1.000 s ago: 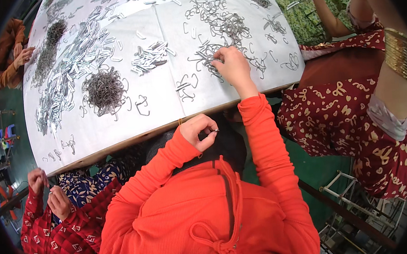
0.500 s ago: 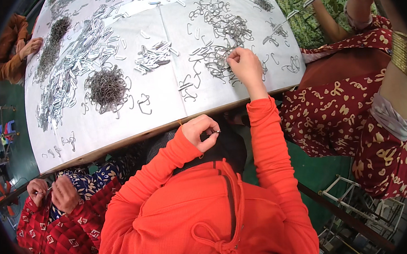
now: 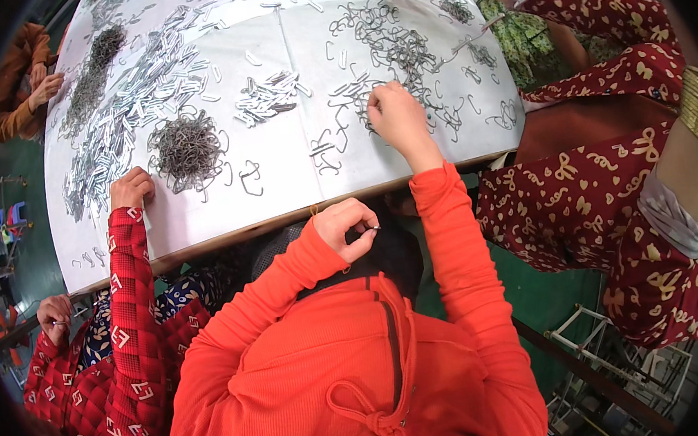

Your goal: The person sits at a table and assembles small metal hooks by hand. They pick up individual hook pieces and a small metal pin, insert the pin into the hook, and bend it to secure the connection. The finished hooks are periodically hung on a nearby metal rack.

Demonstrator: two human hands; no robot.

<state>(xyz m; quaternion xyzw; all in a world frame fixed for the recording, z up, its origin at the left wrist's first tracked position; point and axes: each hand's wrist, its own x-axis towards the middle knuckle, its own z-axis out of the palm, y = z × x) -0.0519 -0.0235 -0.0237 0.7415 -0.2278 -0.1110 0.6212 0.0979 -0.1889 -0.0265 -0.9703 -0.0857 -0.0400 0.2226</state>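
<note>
The loose wire hooks point(image 3: 391, 42) lie scattered on the white tabletop point(image 3: 210, 221), to the right of the round wire pile point(image 3: 186, 151) and reaching farther from the wearer than it does. At the near end of that scatter, well to the right of the round wire pile, the right hand point(image 3: 399, 120) is lowered with its fingers bent. Whether it grips a hook cannot be told — the fingertips are partly hidden.

The left hand point(image 3: 347, 228) is off the table's edge, to the right of the round wire pile and nearer the wearer. Its thumb and forefinger are closed on a small metallic bit point(image 3: 376, 228), too small to identify.

The step in hand looks like picking from the hooks with the right hand while the left holds its bit ready. From here, the move calls for a fine pinch on one wire, freeing it without dragging its tangled neighbours.

Farther out, a small heap of metal strips point(image 3: 270, 97) sits right of the round wire pile and beyond it; a broader spread of strips point(image 3: 146, 90) runs beyond and left. Just left of the round wire pile, on its near side, rests a co-worker's hand point(image 3: 131, 187) — red sleeve behind it.
</note>
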